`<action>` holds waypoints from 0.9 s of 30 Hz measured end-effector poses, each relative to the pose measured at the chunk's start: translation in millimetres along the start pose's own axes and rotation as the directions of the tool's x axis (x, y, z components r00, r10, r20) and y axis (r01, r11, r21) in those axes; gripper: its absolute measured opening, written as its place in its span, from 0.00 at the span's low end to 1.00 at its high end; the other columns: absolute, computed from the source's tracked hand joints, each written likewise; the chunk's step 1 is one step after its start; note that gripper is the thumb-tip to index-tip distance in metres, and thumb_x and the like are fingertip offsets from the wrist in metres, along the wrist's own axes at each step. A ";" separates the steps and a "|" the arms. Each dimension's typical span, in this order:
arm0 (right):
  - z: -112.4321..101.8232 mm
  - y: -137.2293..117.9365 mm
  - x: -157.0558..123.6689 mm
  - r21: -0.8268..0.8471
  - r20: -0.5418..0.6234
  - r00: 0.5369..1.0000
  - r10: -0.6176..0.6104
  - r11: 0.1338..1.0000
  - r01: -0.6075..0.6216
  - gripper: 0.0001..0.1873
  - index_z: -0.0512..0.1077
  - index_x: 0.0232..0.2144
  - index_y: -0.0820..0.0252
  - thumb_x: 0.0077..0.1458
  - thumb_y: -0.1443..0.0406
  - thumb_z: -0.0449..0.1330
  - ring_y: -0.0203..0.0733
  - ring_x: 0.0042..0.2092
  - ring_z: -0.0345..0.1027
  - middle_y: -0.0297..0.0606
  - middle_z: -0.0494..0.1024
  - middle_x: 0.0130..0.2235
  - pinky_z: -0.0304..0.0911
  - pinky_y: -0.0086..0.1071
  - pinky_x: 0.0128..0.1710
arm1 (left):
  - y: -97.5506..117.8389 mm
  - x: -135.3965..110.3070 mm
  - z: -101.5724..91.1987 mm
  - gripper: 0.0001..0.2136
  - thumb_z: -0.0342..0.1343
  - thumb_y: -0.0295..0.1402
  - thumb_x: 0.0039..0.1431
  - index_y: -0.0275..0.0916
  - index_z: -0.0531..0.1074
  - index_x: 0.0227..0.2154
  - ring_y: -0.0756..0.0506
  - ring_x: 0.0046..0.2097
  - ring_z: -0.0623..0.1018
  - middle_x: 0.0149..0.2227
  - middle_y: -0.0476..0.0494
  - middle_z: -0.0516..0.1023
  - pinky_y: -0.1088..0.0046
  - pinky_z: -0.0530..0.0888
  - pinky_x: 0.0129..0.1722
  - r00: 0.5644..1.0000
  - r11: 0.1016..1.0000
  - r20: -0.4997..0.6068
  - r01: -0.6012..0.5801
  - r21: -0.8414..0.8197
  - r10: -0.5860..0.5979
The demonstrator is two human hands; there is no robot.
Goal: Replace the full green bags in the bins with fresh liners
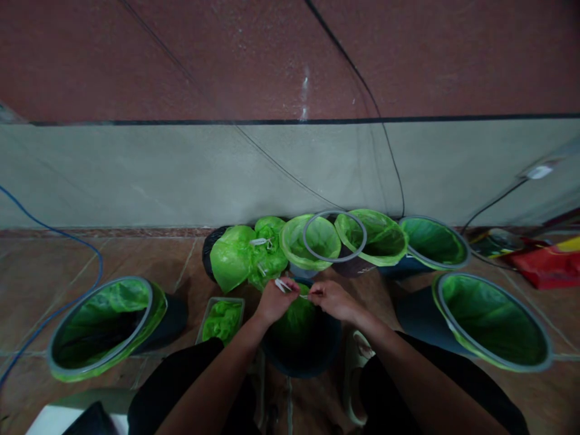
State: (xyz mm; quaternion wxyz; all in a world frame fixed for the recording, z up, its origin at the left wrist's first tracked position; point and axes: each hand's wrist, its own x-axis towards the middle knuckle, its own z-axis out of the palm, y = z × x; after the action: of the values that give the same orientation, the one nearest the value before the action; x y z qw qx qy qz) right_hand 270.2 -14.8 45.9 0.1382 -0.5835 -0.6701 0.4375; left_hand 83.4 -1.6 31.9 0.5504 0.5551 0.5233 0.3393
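Observation:
Between my knees stands a dark trash can (324, 353) with a gathered green plastic bag (299, 317) inside it. Over its mouth, my left hand (274, 302) is closed on a white drawstring (281, 285), part of which sticks up above the fingers. My right hand (334, 299) pinches the drawstring from the other side, and a short stretch of it runs between both hands. Just beyond, near the wall, sit filled green bags (233, 254), one with a white tie (259, 241) on top.
Along the wall are green-lined cans (310, 238), a loose grey ring (334, 260) resting over two of them. Lined cans flank me at left (154, 338) and right (421, 314). A clear tub of green bags (222, 320) sits by my left leg. A blue cable (97, 260) crosses the floor.

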 end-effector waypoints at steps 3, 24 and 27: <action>-0.7 3.1 2.4 0.034 -0.109 0.993 0.036 0.999 -0.032 0.11 0.77 0.37 0.60 0.54 0.64 0.57 0.35 0.29 0.68 0.38 0.80 0.35 0.62 0.28 0.30 | 3.2 -2.1 1.1 0.03 0.57 0.24 0.47 0.38 0.74 0.25 0.50 0.30 0.73 0.25 0.51 0.75 0.74 0.69 0.34 0.997 0.995 0.020 -0.079 0.066 0.078; 12.4 -4.2 3.5 0.207 -0.039 0.999 0.030 0.978 -0.021 0.11 0.74 0.30 0.61 0.56 0.63 0.53 0.33 0.23 0.63 0.31 0.69 0.21 0.56 0.25 0.24 | -9.3 -8.2 16.4 0.04 0.55 0.31 0.54 0.38 0.74 0.28 0.50 0.29 0.72 0.26 0.49 0.75 0.75 0.69 0.31 0.996 0.994 -0.016 -0.083 0.070 0.084; 9.6 -9.8 2.0 -0.024 -0.122 0.993 -0.004 1.000 0.001 0.11 0.75 0.30 0.60 0.56 0.66 0.53 0.36 0.29 0.68 0.35 0.76 0.26 0.59 0.28 0.30 | -5.8 -8.8 13.4 0.07 0.52 0.30 0.55 0.39 0.74 0.26 0.49 0.29 0.72 0.26 0.48 0.75 0.74 0.68 0.32 0.995 0.980 -0.019 -0.093 0.176 0.098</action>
State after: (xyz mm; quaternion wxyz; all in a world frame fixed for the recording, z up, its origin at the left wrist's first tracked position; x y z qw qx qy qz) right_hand 256.5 -16.4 47.1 0.1725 -0.6098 -0.6665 0.3927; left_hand 93.0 -14.3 25.8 0.4754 0.6209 0.5315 0.3256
